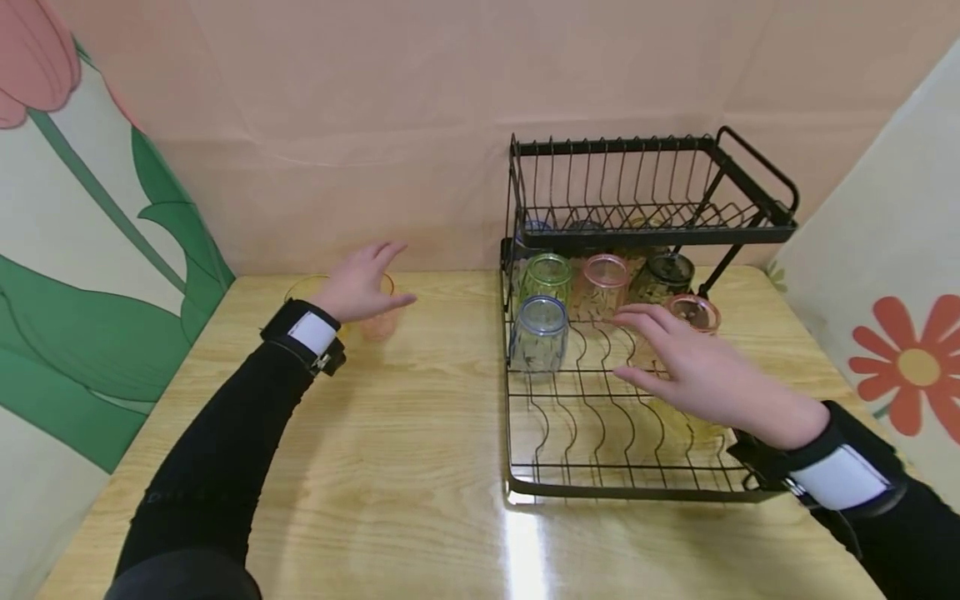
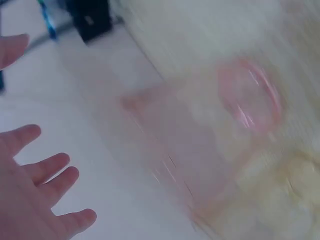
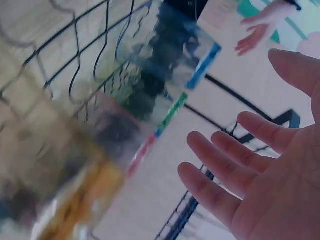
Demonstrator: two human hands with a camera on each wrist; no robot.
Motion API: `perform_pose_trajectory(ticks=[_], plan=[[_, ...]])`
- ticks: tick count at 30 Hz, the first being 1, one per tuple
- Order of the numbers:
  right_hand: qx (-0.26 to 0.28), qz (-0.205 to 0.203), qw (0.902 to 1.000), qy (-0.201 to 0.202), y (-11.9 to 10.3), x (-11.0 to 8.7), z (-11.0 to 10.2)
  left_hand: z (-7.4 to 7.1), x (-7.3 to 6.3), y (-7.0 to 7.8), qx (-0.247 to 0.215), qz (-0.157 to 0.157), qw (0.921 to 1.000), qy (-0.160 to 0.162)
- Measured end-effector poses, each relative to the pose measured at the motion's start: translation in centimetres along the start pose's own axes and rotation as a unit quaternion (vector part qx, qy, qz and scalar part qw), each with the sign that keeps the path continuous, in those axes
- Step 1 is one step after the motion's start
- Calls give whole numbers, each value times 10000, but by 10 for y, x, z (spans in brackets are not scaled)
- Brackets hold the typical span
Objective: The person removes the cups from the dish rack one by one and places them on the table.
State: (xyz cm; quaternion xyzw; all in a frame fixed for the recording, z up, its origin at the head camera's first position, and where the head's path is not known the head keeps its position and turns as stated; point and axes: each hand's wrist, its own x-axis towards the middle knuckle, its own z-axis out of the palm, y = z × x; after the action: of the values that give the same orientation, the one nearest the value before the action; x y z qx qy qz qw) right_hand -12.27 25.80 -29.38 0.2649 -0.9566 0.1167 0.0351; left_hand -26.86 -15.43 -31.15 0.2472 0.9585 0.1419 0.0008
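My left hand (image 1: 360, 287) is above the back left of the table, its fingers spread and holding nothing. Below it a pink glass (image 1: 379, 327) and a yellow-rimmed glass (image 1: 306, 286) stand partly hidden; the left wrist view shows the pink glass (image 2: 200, 135) blurred, apart from the fingers. Over the lower tier of the black dish rack (image 1: 637, 493), my right hand (image 1: 686, 367) has extended fingers and an empty palm. A yellow glass (image 1: 686, 421) lies beneath it, partly covered, with a red-rimmed glass (image 1: 693, 312) just behind.
In the rack stand a blue glass (image 1: 540, 342), a green glass (image 1: 546, 279), a pink-rimmed glass (image 1: 604, 287) and a dark glass (image 1: 662, 279), with several more behind. An upper wire tier (image 1: 660, 237) overhangs the back ones. A wall (image 1: 360, 150) borders the table behind.
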Motion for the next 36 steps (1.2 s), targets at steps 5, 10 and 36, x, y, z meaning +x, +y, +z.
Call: perform_pose_trajectory(ticks=[5, 10, 36], plan=[[-210, 2, 9995, 221, 21, -14, -9, 7, -11, 27, -558, 532, 9963, 384], [-478, 379, 9981, 107, 37, -30, -19, 17, -19, 45, -1266, 729, 9882, 467], [-743, 1210, 9803, -1373, 69, -38, 6, 71, -38, 82, -2154, 1270, 9681, -127]])
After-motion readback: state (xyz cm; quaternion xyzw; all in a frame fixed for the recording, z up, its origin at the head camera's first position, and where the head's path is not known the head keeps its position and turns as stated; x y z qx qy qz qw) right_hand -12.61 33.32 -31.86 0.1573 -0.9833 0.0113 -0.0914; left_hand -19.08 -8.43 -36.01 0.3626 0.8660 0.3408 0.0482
